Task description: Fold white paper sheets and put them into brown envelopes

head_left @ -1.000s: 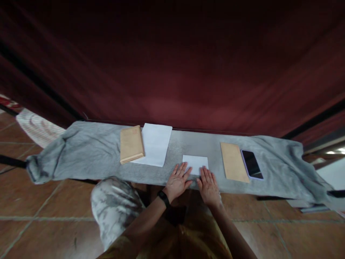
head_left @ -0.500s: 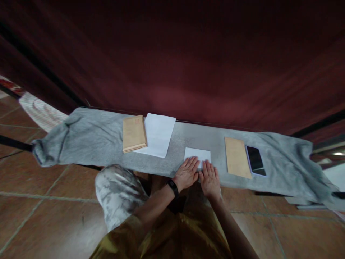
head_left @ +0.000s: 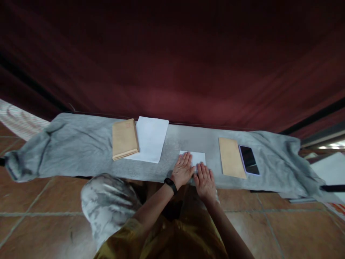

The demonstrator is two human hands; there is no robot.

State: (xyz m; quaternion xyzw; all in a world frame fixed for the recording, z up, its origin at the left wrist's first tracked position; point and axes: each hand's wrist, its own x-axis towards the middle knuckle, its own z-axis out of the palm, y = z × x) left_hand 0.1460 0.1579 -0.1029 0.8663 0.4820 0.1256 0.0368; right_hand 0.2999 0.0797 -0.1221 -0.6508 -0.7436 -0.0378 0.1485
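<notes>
A small white piece of paper (head_left: pixel 198 157), apparently folded, lies on the grey cloth in front of me. My left hand (head_left: pixel 183 172) rests flat over its left part, fingers stretched out. Beside it, my right hand (head_left: pixel 204 180) lies flat with its fingertips on the paper's lower right part. The two hands are close together at the thumbs and cover the near edge of the paper. Further right lies a single brown envelope (head_left: pixel 232 157).
A grey cloth (head_left: pixel 81 140) covers the long narrow surface. To the left, a stack of brown envelopes (head_left: pixel 124 138) overlaps white paper sheets (head_left: pixel 153 138). A phone (head_left: pixel 249 160) lies right of the single envelope. A dark red curtain (head_left: pixel 172 79) hangs along the far edge.
The whole view has shifted slightly, moving the things leftward in the picture. My left hand has slid a little up and left over the paper; my right hand stays at its near right part.
</notes>
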